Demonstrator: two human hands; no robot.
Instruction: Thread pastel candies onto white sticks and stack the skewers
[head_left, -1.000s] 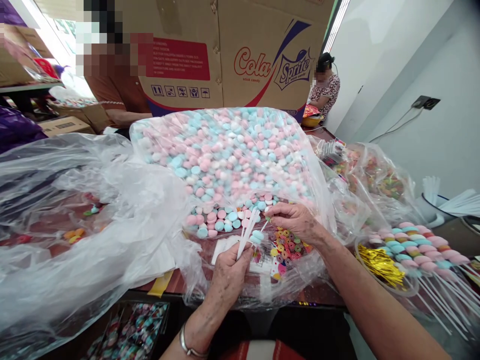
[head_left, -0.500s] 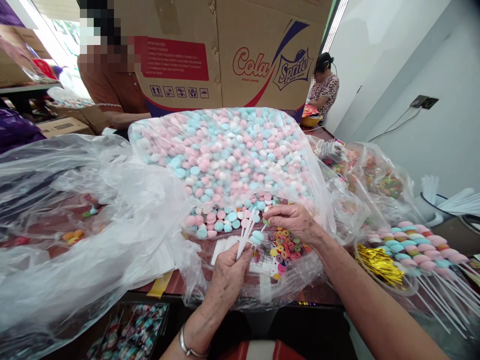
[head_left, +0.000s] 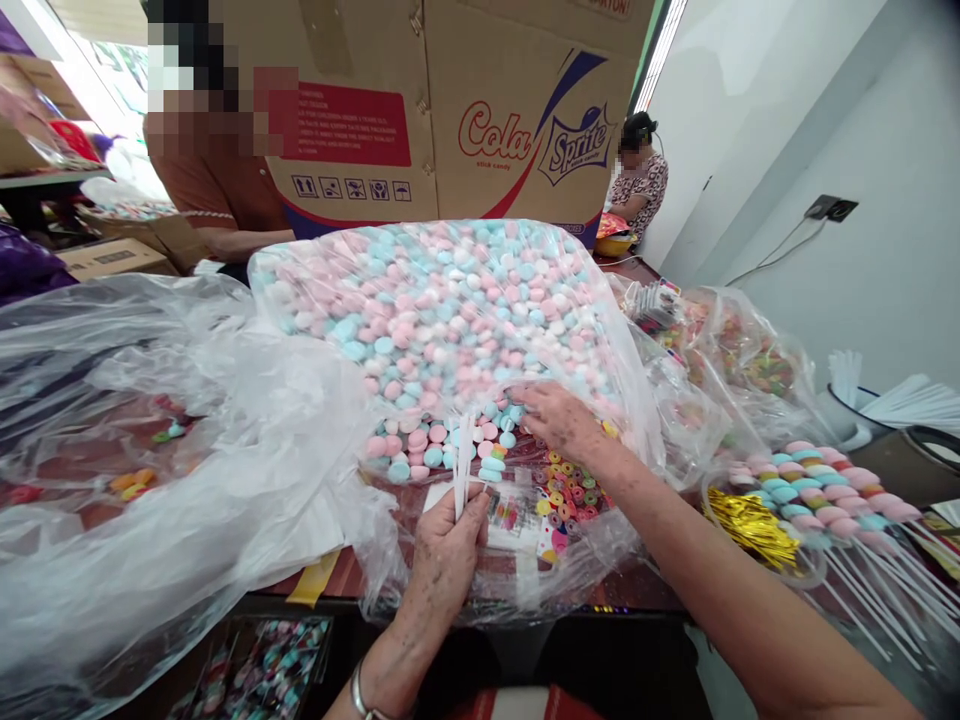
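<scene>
My left hand (head_left: 450,540) is closed around several white sticks (head_left: 463,455). In the same grip is one skewer that carries blue marshmallows (head_left: 492,468) with a yellow-green gummy piece above them. My right hand (head_left: 559,420) reaches over the loose pink, blue and white marshmallows (head_left: 437,433) at the mouth of a big clear bag (head_left: 457,320). Its fingers are stretched out, with the fingertips at the marshmallows; no held piece shows. Colourful gummy rings (head_left: 574,490) lie under my right wrist. A printed white packet (head_left: 514,515) is beside my left hand.
Finished marshmallow skewers (head_left: 825,490) lie at right beside gold twist ties (head_left: 754,530). White sticks (head_left: 907,400) stand in a container behind. Crumpled plastic (head_left: 300,420) covers the left side. A large carton (head_left: 360,50) blocks the back. Two people (head_left: 225,200) are beyond.
My right hand has left the skewer's tip and moved up to the loose marshmallows, fingers extending. The gummy piece it held is now on the skewer. My left hand has shifted slightly left.
</scene>
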